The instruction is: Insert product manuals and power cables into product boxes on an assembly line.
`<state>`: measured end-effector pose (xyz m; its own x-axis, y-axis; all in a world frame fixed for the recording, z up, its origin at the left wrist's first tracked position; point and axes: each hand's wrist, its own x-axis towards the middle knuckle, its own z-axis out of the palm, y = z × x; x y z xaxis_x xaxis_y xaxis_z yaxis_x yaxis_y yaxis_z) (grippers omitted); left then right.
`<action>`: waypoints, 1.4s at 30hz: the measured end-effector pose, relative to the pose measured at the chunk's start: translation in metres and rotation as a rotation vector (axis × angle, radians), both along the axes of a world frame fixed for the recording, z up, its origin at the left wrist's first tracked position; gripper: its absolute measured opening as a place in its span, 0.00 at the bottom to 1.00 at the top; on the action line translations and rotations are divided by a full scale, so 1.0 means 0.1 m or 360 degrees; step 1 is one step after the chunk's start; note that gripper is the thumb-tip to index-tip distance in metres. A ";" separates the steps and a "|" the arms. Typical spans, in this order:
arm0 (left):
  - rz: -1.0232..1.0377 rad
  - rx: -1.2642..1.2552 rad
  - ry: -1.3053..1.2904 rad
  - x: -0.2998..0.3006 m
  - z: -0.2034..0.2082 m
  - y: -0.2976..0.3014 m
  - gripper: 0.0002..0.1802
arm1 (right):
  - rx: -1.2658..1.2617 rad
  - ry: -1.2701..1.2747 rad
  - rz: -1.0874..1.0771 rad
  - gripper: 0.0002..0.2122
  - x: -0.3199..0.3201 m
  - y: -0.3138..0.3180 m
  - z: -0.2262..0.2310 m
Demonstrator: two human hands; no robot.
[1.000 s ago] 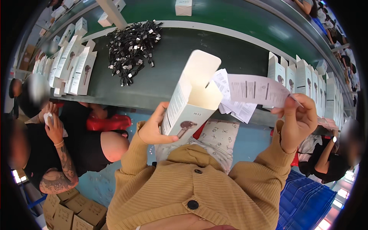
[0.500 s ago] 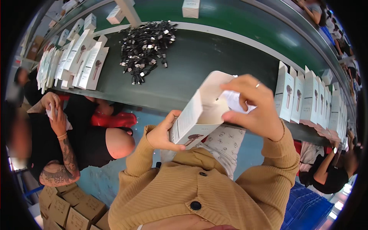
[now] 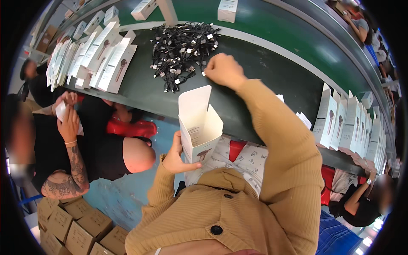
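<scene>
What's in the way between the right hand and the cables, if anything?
Nothing visible. The right hand is at the right edge of the cables; I can't tell if it holds one. The box in the left hand is nearer the body, not between them.

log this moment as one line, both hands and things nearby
left hand: holds open white box; right hand: at edge of black cable pile, grip unclear; on bench: upright white boxes at right

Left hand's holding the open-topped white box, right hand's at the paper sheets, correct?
Not quite: the right hand is at the right edge of the black cable pile, as the head view shows. The left hand does hold the open-topped white box.
</scene>
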<state>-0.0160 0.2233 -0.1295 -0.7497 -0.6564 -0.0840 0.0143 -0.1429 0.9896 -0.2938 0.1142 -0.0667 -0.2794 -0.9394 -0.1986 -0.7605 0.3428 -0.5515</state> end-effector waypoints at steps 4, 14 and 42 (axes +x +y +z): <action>-0.0054 -0.0078 -0.0042 0.01 -0.05 -0.05 0.54 | -0.0130 0.0076 0.0031 0.15 0.00 0.10 0.21; -0.0245 0.0081 -0.0055 -0.04 0.02 0.05 0.54 | -0.0307 -0.0687 0.0063 0.13 -0.14 0.13 0.16; -0.0367 0.0603 0.0612 -1.38 0.57 0.51 0.71 | -0.0793 0.0070 0.0001 0.33 0.02 2.69 0.78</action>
<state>-0.1541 0.2738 -0.0729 -0.8927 -0.4500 0.0253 0.2886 -0.5276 0.7989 -0.2915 0.3834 0.0116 -0.2770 -0.9172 0.2864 -0.7866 0.0452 -0.6158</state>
